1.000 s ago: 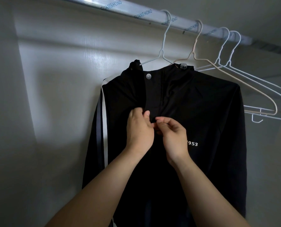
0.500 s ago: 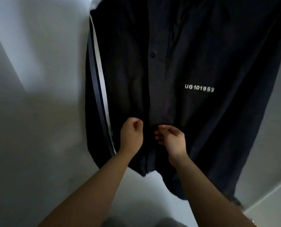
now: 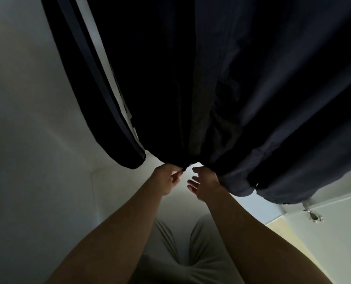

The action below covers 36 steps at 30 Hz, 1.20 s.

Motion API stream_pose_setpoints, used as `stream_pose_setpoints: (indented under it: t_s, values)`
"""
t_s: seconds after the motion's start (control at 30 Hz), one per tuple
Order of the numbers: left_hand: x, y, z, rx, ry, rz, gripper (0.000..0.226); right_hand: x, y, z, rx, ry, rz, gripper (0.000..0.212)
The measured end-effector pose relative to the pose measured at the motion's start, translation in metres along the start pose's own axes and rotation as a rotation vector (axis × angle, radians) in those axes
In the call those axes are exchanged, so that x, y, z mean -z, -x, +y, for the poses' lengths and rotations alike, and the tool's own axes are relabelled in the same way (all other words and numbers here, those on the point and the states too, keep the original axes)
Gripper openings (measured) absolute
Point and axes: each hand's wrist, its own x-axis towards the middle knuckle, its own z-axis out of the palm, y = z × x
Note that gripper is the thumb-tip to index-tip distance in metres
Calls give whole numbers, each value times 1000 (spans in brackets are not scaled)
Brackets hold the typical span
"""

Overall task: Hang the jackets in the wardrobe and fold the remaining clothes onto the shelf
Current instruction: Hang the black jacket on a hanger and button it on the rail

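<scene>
A black jacket (image 3: 221, 74) with white stripes down its left sleeve (image 3: 101, 83) hangs in front of me and fills the upper view; its hanger and the rail are out of frame. My left hand (image 3: 167, 179) pinches the bottom hem at the front placket. Just right of it, my right hand (image 3: 203, 184) is at the hem with fingers spread, its thumb side under the fabric edge. Whether the right hand holds any cloth is hidden by the jacket.
The wardrobe's white inner wall (image 3: 33, 140) stands close on the left. A white door with a metal fitting (image 3: 314, 217) is at the lower right. Below my arms are my own grey trousers (image 3: 182, 253) and the pale floor (image 3: 289, 238).
My view has tipped downward from the rail to the jacket's hem. Both hands have slid down the front placket from chest height to the bottom edge, and the right hand has opened.
</scene>
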Motion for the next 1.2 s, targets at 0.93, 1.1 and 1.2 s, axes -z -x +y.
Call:
stream_pose_setpoints:
  t_s: [0.93, 1.1, 1.2]
  values:
    - [22, 8, -54, -276, -188, -71, 14, 43, -6, 48, -147, -55, -181, 4]
    - [23, 14, -58, -255, -309, -68, 18, 50, 1, 53, -167, -57, -216, 7]
    - [21, 18, -60, -273, -302, -75, 21, 52, 4, 55, -182, -61, -224, 10]
